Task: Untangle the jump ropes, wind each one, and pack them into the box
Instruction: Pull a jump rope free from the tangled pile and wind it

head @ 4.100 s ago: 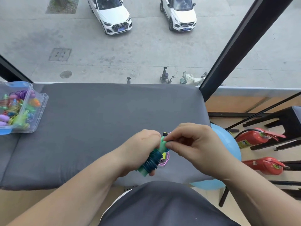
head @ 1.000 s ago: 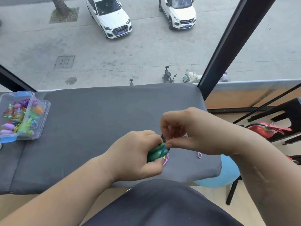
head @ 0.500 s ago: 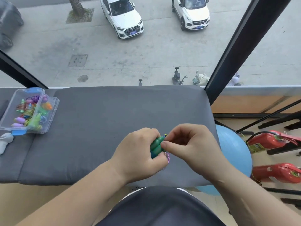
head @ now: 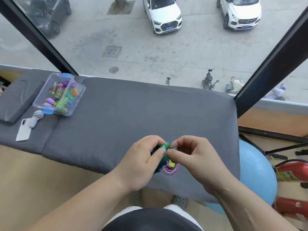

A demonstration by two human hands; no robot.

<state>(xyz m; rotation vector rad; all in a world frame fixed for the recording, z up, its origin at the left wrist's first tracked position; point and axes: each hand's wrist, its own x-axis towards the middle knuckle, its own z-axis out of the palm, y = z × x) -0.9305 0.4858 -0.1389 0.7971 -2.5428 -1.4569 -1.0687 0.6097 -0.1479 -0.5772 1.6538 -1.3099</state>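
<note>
Green jump rope (head: 166, 148), one, bench (head: 133, 114) front edge, clasped by left grip (head: 143, 162), pinched by right grip (head: 191, 157), one box (head: 79, 99) far-left edge.

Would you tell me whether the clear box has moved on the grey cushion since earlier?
No. The clear box still sits beside the seam at the grey cushion's far left; only the camera shifted.

forearms (head: 80, 200): bare | top (head: 150, 220): dark grey | shorts (head: 175, 207): white | clogs (head: 135, 196): grey, perforated
</note>
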